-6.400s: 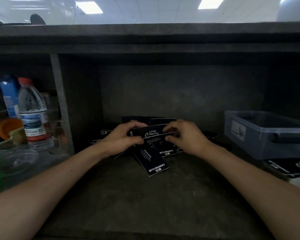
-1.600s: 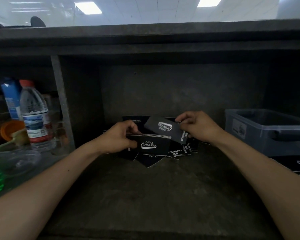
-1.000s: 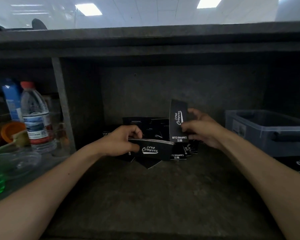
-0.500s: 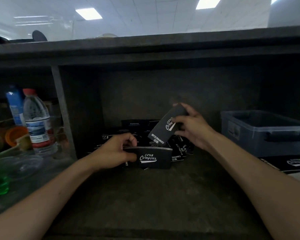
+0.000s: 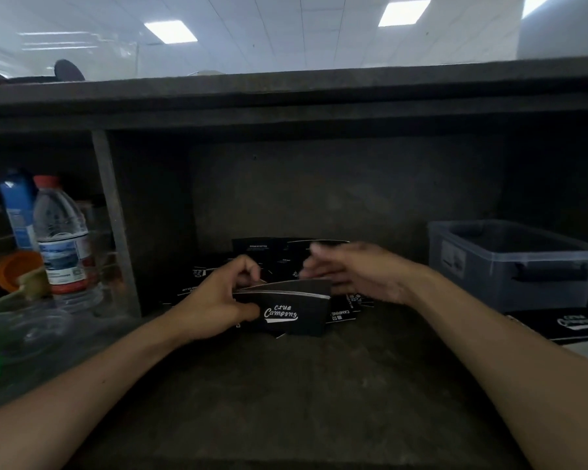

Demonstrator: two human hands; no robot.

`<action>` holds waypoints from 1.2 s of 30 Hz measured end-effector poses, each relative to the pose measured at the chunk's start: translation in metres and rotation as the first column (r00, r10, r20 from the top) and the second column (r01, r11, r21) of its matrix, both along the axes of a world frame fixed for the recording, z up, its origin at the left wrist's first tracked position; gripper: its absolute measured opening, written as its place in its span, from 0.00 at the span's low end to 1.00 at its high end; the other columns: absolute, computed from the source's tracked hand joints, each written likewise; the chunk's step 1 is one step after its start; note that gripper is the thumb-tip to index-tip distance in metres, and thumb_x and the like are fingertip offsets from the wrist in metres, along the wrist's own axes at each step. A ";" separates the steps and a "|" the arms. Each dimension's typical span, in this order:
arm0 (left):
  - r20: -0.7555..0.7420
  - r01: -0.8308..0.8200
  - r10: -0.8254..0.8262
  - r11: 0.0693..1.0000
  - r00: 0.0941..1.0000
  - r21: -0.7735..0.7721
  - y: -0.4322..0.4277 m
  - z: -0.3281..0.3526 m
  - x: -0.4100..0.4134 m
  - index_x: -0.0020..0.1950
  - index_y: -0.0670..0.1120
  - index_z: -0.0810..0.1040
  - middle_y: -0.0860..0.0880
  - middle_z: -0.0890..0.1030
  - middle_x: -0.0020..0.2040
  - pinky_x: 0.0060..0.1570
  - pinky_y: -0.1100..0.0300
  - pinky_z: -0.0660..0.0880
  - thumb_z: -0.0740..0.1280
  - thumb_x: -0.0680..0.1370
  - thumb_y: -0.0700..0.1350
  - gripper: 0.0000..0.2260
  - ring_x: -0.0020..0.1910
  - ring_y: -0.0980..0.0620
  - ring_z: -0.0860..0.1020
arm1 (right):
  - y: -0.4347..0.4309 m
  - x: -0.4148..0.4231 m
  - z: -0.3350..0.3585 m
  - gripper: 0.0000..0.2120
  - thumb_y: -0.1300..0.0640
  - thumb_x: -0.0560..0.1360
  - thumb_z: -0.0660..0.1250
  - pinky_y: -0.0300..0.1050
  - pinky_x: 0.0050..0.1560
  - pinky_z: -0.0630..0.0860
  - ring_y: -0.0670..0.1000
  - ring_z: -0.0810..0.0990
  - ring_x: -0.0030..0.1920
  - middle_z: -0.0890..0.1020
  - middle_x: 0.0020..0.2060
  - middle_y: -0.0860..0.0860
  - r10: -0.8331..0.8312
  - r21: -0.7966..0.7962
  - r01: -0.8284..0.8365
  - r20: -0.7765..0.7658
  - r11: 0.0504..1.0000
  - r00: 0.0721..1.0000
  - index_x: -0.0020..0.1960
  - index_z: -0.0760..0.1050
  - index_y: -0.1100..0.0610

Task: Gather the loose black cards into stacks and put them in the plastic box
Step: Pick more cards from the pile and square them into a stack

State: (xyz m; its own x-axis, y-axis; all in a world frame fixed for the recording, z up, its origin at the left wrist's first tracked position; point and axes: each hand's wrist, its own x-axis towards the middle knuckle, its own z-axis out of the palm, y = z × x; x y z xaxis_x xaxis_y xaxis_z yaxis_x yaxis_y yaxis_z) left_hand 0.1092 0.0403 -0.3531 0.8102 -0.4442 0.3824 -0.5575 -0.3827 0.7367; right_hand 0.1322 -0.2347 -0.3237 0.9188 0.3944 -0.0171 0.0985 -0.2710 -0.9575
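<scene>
Far left, 1 water bottle (image 5: 62,239) stands beyond the upright divider (image 5: 114,225). Left hand (image 5: 218,300) grips the left end of a stack of black cards (image 5: 292,312), held on its long edge with the printed face toward the camera. Loose black cards (image 5: 345,312) lie scattered on the shelf (image 5: 302,401) behind and just right of the stack. Right hand (image 5: 357,276) is at the stack's right end, blurred; its grasp cannot be determined. The open-topped plastic box (image 5: 510,266) stands far right, well apart.

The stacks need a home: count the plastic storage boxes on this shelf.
1. The translucent plastic box stands at the right end of the shelf, to the right of the right hand. Others may be hidden outside the frame.
</scene>
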 end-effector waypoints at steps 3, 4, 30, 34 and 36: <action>0.104 0.076 -0.090 0.988 0.990 0.134 0.003 0.002 -0.004 0.58 0.51 0.76 0.50 0.82 0.52 0.48 0.60 0.80 0.70 0.72 0.31 0.20 0.53 0.52 0.82 | 0.002 0.007 -0.010 0.26 0.29 0.69 0.67 0.41 0.39 0.76 0.46 0.82 0.38 0.85 0.36 0.45 -0.283 -0.288 0.398 0.369 0.871 0.885 0.43 0.83 0.52; 0.119 0.099 -0.120 0.980 0.986 0.172 0.004 0.003 -0.005 0.59 0.52 0.78 0.51 0.82 0.53 0.50 0.61 0.79 0.69 0.73 0.32 0.19 0.54 0.52 0.81 | 0.003 0.008 -0.014 0.28 0.26 0.65 0.68 0.42 0.40 0.76 0.45 0.81 0.38 0.84 0.37 0.45 -0.239 -0.471 0.465 0.463 0.750 0.854 0.42 0.82 0.51; 0.083 0.073 -0.087 0.984 0.993 0.164 0.002 0.002 -0.006 0.49 0.45 0.82 0.48 0.84 0.48 0.50 0.55 0.80 0.68 0.76 0.33 0.09 0.49 0.52 0.83 | 0.004 -0.006 0.014 0.24 0.70 0.71 0.66 0.55 0.49 0.83 0.53 0.82 0.50 0.81 0.54 0.55 -0.414 0.247 0.373 0.139 0.894 0.900 0.60 0.74 0.48; 0.011 0.046 -0.047 0.998 0.999 0.051 -0.002 0.000 -0.002 0.51 0.42 0.80 0.45 0.84 0.51 0.52 0.51 0.80 0.69 0.74 0.28 0.12 0.53 0.46 0.82 | 0.006 -0.004 0.012 0.10 0.63 0.76 0.68 0.49 0.40 0.84 0.51 0.83 0.43 0.82 0.48 0.55 -0.468 0.238 0.424 0.181 0.874 0.865 0.55 0.75 0.55; -0.047 0.042 -0.041 0.999 0.998 0.023 -0.003 0.000 0.000 0.50 0.41 0.79 0.48 0.83 0.56 0.54 0.56 0.80 0.70 0.72 0.27 0.12 0.56 0.51 0.82 | 0.005 -0.003 0.011 0.08 0.62 0.75 0.70 0.45 0.38 0.83 0.51 0.83 0.41 0.82 0.47 0.55 -0.467 0.230 0.424 0.184 0.876 0.865 0.51 0.74 0.55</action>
State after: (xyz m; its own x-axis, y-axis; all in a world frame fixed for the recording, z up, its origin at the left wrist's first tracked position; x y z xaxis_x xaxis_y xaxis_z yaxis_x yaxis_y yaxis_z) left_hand 0.1090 0.0370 -0.3528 0.8078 -0.4861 0.3333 -0.5382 -0.3779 0.7534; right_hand 0.1292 -0.2295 -0.3128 0.9665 -0.0820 0.2431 0.2271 -0.1675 -0.9594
